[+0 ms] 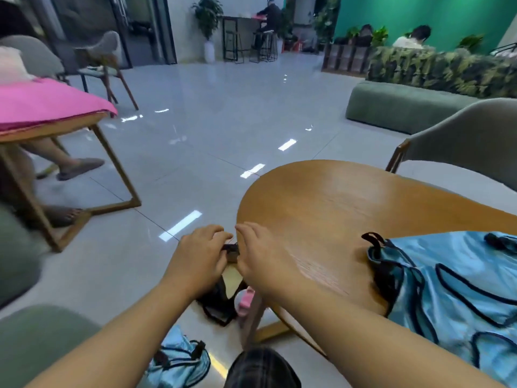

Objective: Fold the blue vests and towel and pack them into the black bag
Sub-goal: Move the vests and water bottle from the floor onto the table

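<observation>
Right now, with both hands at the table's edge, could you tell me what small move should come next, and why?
Probably pull the black bag up onto the table: both hands, left hand and right hand, meet on its strap while it hangs below the edge, and a blue vest lies unfolded there.

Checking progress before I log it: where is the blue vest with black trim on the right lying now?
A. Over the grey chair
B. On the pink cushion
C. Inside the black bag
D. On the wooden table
D: the blue vest lies spread on the wooden table.
</observation>
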`<action>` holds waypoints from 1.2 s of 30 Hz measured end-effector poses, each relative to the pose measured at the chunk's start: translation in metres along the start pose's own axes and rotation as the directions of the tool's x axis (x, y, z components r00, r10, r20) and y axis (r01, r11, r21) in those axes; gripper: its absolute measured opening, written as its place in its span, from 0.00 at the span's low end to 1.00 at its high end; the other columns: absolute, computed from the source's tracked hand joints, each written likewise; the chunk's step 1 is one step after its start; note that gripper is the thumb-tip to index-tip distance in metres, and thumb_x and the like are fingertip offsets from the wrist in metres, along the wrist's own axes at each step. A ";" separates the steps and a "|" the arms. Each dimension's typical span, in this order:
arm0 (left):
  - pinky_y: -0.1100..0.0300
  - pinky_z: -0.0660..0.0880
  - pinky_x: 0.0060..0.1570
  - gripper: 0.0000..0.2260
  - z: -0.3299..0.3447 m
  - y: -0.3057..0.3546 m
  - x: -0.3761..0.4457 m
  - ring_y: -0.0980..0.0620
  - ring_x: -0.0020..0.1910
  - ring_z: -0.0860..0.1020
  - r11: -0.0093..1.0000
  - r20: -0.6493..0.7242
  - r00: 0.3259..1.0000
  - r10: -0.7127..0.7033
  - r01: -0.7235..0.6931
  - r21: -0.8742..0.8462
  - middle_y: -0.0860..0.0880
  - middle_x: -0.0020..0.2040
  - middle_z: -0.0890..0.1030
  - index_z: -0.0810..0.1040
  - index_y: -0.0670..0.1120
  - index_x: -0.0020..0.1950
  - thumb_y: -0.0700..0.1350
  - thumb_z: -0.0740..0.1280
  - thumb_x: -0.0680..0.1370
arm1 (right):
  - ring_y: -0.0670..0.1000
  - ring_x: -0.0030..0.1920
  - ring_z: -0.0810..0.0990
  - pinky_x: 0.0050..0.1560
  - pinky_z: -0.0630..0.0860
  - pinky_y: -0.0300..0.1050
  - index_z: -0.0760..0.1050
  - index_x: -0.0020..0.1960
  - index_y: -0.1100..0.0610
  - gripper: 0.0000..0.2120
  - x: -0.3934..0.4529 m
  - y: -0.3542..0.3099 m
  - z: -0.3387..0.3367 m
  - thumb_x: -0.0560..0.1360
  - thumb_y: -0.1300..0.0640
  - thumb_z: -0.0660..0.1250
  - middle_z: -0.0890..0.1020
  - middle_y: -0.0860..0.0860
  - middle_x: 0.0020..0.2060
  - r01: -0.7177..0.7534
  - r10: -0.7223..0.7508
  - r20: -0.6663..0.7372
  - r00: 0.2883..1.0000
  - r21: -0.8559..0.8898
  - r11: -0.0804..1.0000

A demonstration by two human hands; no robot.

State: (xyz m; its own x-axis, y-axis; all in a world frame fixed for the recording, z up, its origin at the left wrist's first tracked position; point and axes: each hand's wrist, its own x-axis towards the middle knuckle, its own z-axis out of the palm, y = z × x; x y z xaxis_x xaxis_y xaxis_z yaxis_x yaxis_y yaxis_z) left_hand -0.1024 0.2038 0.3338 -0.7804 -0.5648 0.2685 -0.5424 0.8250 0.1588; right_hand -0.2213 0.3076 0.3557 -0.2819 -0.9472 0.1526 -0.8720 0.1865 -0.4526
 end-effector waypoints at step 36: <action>0.44 0.55 0.71 0.31 0.324 -0.202 -0.130 0.41 0.76 0.43 0.818 0.738 0.447 -0.506 0.520 0.246 0.46 0.78 0.43 0.48 0.53 0.77 0.47 0.60 0.78 | 0.52 0.74 0.56 0.71 0.63 0.51 0.49 0.77 0.51 0.39 0.067 0.080 0.324 0.75 0.52 0.69 0.58 0.50 0.74 -0.445 0.477 0.312 0.822 -0.171 0.879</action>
State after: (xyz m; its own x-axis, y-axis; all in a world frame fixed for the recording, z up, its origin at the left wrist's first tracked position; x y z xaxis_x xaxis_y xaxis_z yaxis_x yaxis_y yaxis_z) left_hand 0.0079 0.1038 -0.0409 -0.3040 -0.6855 -0.6615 -0.9260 0.3758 0.0361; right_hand -0.1806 0.1743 0.0454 -0.5222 -0.7710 -0.3646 -0.7096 0.6299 -0.3157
